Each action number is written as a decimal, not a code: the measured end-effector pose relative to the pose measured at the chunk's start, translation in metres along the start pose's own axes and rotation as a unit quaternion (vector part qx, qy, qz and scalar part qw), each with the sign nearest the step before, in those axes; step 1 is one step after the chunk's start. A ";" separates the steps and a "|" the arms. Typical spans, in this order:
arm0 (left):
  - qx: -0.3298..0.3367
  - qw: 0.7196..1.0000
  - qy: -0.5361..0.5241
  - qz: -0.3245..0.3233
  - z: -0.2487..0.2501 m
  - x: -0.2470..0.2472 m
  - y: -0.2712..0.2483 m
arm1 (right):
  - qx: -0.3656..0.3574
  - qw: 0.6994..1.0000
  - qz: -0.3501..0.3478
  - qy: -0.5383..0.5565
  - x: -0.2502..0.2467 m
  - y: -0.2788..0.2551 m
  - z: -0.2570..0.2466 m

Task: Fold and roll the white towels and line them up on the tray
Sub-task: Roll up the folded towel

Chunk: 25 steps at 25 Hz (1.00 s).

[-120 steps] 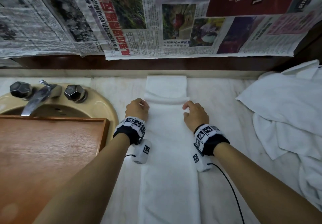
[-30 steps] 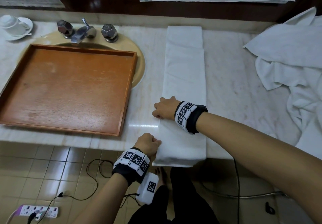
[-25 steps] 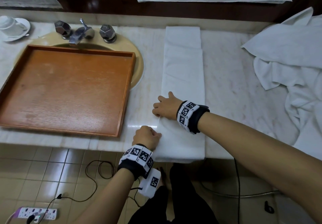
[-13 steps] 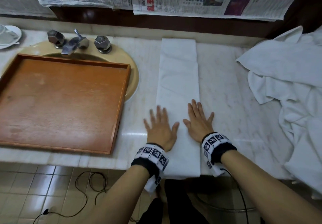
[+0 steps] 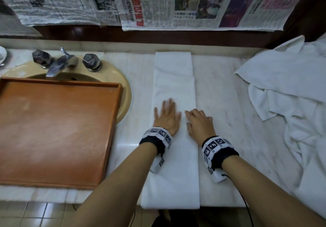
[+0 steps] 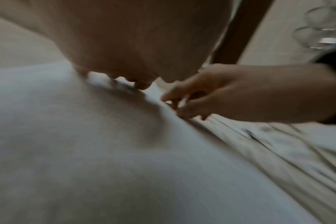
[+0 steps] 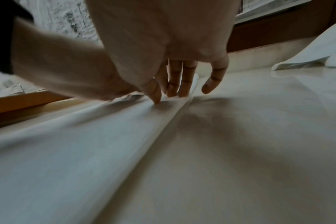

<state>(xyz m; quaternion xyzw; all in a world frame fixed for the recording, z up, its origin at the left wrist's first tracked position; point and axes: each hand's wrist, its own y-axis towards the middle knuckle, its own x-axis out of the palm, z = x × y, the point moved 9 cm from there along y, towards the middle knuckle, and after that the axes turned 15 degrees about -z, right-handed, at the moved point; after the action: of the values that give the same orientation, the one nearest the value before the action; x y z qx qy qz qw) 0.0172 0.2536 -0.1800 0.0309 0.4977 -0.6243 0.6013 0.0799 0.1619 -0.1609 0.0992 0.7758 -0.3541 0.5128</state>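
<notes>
**Hands flat on the folded strip: risk of the folds shifting**

Head view: the long white folded towel strip (image 5: 173, 138) lies on the marble worktop (image 5: 229, 112), front end overhanging the front edge; left hand (image 5: 166, 118) spread flat, right hand (image 5: 199, 123) with fingers bent, both pressing the strip; the brown wooden tray (image 5: 107, 138) lies near the left edge, towel-free. Left wrist view: blurred; uneven pressure could skew layers. Right wrist view: fingertips (image 7: 156, 97) sit on the strip's right edge, which could open.

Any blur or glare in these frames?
Head view: left hand fingers motion-smeared, right hand sharper, glare patch on the counter. Left wrist view: soft all over, towel texture lost. Right wrist view: fingers crisp, foreground towel blurred.
</notes>
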 end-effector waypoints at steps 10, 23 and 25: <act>-0.018 1.000 -0.002 0.006 -0.011 -0.048 0.044 | 0.035 0.999 -0.027 -0.002 -0.019 0.031 0.004; -0.069 0.985 0.149 -0.060 -0.045 -0.079 0.068 | 0.036 0.988 -0.146 -0.040 -0.021 0.102 0.003; -0.085 0.981 0.158 -0.067 -0.047 -0.100 0.090 | 0.039 0.987 -0.150 -0.041 -0.038 0.128 0.007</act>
<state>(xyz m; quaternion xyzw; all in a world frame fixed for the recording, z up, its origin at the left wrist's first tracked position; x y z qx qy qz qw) 0.0885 0.3764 -0.1921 0.0442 0.6387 -0.6058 0.4724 0.1683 0.2580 -0.1872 -0.0135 0.7460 -0.4606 0.4807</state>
